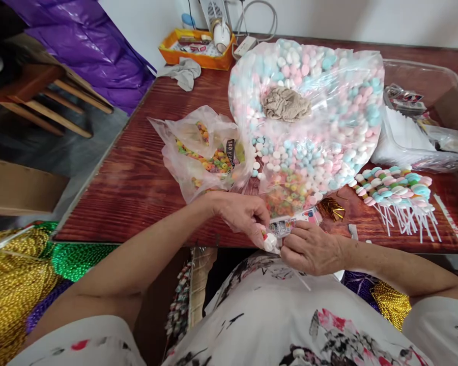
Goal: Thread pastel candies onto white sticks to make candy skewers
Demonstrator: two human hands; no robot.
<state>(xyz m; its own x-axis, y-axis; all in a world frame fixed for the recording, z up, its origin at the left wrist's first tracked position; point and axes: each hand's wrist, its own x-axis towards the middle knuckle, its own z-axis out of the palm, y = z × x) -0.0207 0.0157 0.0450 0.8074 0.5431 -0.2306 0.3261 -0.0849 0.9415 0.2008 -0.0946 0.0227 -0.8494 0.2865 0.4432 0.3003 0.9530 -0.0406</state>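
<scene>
My left hand (242,213) pinches a white marshmallow piece (270,243) at the near edge of the wooden table (137,178). My right hand (309,249) is closed around a thin white stick (301,280) that meets the same piece. Both hands touch over my lap. A small printed packet (290,223) lies just behind my fingers. Directly beyond is a large clear bag of pink, white and blue marshmallows (309,112), with a smaller bag of coloured cereal rings (209,152) to its left.
Finished marshmallow sticks (397,190) lie in a row at the right, beside a gold wrapper (330,208). A clear plastic tub (423,112) stands far right, an orange tray (198,51) at the back. Gold and green tinsel (19,274) lies on the left.
</scene>
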